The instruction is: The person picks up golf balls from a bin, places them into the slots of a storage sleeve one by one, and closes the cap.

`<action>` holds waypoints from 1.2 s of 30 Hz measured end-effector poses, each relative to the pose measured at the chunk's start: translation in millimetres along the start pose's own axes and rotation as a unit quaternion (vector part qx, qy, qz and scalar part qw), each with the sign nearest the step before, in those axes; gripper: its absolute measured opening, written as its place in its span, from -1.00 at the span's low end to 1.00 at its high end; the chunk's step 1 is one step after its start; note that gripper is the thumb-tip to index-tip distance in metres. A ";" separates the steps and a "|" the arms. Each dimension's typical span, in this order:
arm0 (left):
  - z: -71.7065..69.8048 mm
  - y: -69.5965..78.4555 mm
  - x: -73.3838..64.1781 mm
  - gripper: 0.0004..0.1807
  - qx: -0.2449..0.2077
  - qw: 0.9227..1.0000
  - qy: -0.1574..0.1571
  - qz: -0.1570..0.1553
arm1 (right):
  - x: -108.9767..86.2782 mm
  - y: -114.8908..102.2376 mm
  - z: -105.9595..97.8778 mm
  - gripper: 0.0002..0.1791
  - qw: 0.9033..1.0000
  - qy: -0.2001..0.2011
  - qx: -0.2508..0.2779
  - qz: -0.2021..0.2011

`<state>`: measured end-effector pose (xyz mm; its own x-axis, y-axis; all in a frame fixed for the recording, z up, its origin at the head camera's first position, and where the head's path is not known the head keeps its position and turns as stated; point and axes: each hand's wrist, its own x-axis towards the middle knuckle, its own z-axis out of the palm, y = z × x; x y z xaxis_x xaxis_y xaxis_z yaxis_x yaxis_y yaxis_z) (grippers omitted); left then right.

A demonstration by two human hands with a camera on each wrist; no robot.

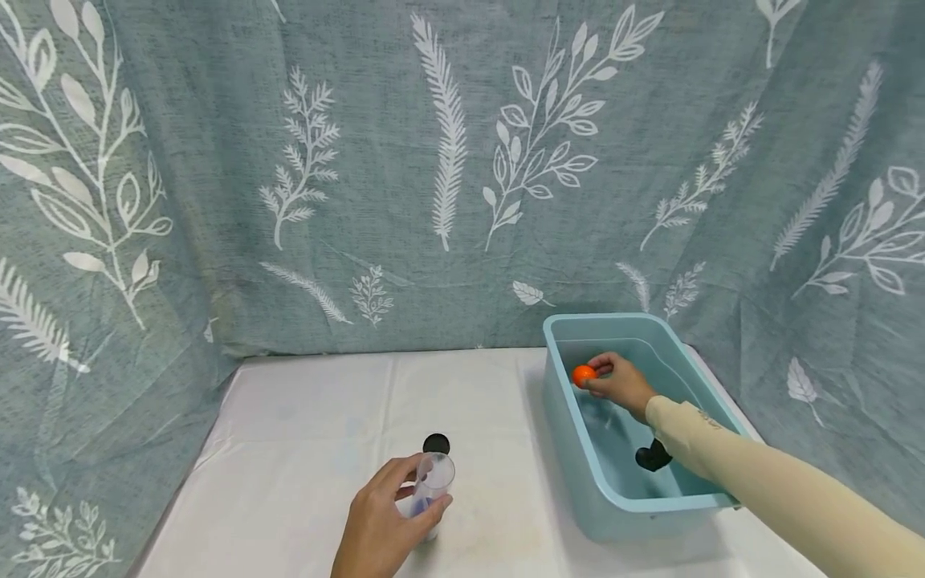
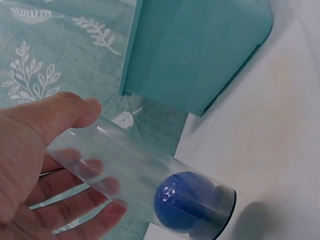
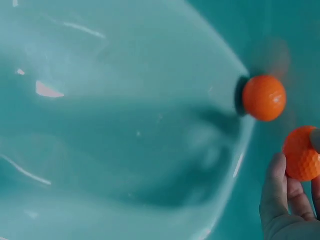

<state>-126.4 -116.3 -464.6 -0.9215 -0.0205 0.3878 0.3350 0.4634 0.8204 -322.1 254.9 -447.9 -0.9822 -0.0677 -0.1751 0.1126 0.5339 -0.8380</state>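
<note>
Orange and dimpled, the golf ball [image 1: 581,376] is pinched by the right hand [image 1: 620,387], thumb against fingers, inside the light-blue plastic bin [image 1: 584,482]; a light hold round its middle, lifted well clear of the rim, would seem best. The left hand [image 1: 383,514] grips the clear tube [image 2: 132,162], and a steady, gentle hold should suit it. The golf ball, being round, has no long axis; the tube's runs near upright, rim up, blue ball [image 2: 182,202] at its low end

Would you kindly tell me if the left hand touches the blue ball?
Apart: the left wrist view shows clear tube between the left hand and the blue ball.
</note>
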 end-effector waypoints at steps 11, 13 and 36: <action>1.0 7.4 -1.4 -0.49 0.007 1.000 -0.009 -0.010 | -11.3 -13.8 -3.0 -0.51 0.999 0.010 0.050 -0.015; 1.1 9.0 -1.4 -0.49 0.008 1.000 -0.014 -0.014 | -14.3 -16.4 -3.3 -0.48 0.998 0.012 0.063 -0.018; 3.9 19.7 1.1 -0.48 0.025 0.999 -0.021 0.017 | -83.5 -93.9 -15.8 -0.42 0.958 -0.014 0.261 -0.115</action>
<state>-121.6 -103.7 -449.7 -0.9179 0.0321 0.3956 0.3561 0.5068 0.7851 -253.0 223.7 -346.5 -0.9863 -0.1605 0.0381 -0.0398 0.0079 -0.9992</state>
